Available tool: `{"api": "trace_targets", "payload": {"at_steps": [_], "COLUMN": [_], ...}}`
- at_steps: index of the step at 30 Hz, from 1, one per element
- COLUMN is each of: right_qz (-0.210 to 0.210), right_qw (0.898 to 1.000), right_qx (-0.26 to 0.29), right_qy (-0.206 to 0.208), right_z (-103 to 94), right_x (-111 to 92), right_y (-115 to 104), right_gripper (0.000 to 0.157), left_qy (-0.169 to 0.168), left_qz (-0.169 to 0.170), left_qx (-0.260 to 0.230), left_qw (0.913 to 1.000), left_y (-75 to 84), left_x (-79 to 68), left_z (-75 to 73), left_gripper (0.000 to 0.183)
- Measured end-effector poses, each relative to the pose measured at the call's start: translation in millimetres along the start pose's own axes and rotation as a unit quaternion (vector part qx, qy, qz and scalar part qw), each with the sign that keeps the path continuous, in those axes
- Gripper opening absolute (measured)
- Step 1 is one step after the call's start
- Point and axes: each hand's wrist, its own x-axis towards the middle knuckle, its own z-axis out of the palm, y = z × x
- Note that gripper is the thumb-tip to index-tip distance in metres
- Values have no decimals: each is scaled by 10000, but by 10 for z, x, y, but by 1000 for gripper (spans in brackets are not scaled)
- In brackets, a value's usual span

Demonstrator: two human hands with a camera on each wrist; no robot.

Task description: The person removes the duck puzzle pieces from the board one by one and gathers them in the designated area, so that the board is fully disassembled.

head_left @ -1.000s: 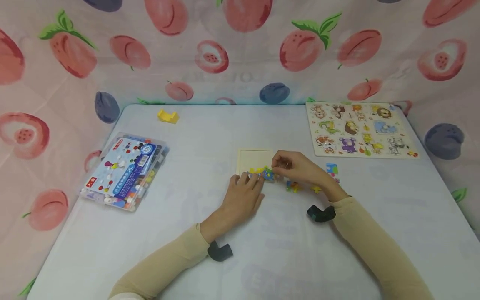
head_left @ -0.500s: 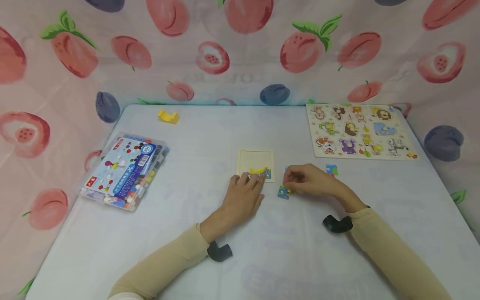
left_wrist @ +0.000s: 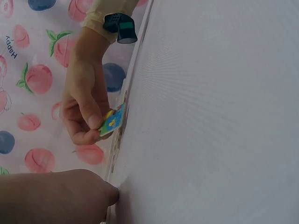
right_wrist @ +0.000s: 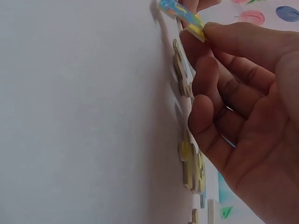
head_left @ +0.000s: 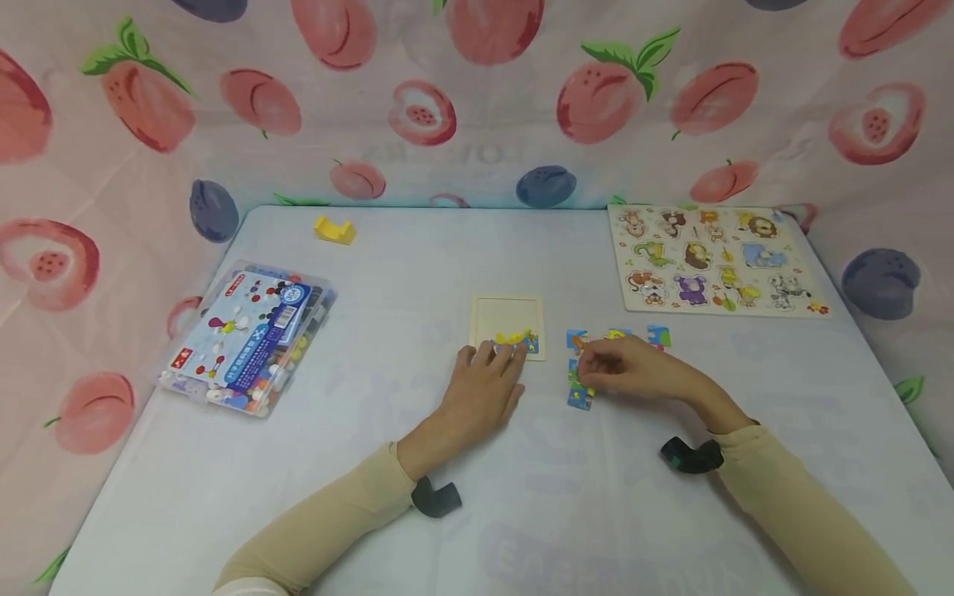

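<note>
My right hand (head_left: 626, 368) pinches a small blue, green and yellow jigsaw piece (left_wrist: 112, 122) between thumb and forefinger, at the right of a small wooden puzzle tray (head_left: 510, 298). The right wrist view shows this piece (right_wrist: 182, 16) tilted at the fingertips, with the other fingers loosely curled. Laid flat, my left hand (head_left: 480, 397) rests its fingertips on the tray's lower edge. Joined jigsaw pieces (head_left: 532, 343) with yellow and blue print fill part of the tray's bottom row, partly hidden by those fingers.
Loose jigsaw pieces lie around the right hand, including a blue and green one (head_left: 659, 336) and a yellow one (head_left: 619, 334). An animal puzzle board (head_left: 715, 306) lies at back right. A clear case of coloured parts (head_left: 246, 339) and a yellow block (head_left: 334, 232) are at left.
My right hand has moved away from the tray, right and toward me, with the jigsaw piece now showing at its fingertips. The left hand has stayed in place.
</note>
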Motion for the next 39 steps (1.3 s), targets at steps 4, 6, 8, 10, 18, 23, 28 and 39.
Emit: {"api": "trace_targets", "payload": {"at_steps": [4, 6, 8, 10, 18, 23, 28, 39], "right_qz": [-95, -246, -378, -440, -465, -458, -183, 127], "right_qw": [9998, 9986, 9958, 9927, 9900, 9904, 9944, 9961], "right_qx": [-171, -470, -819, -1100, -1256, -1222, -1042, -875], "right_qy": [-16, 64, 156, 226, 443, 451, 68, 34], "right_z": [18, 35, 55, 69, 93, 91, 86, 49], "right_x": [-5, 5, 21, 32, 53, 100, 114, 98], "right_y": [16, 24, 25, 10, -31, -68, -93, -81], "right_gripper": [6, 4, 3, 5, 11, 11, 9, 12], "left_qy": [-20, -34, -44, -42, -104, -175, -160, -92], "left_qz": [-20, -29, -26, -23, -82, -93, -37, -14], "left_qx": [-12, -37, -46, -43, -120, -149, -161, 22], "left_qw": [10000, 10000, 10000, 10000, 9998, 9997, 9997, 10000], "left_y": [-5, -7, -7, -3, 8, 23, 41, 9], "left_x": [-2, -3, -6, -8, -17, -20, -20, 10], "left_z": [-4, -2, 4, 14, 14, 8, 22, 38], "left_gripper": [54, 54, 54, 54, 55, 55, 55, 55]}}
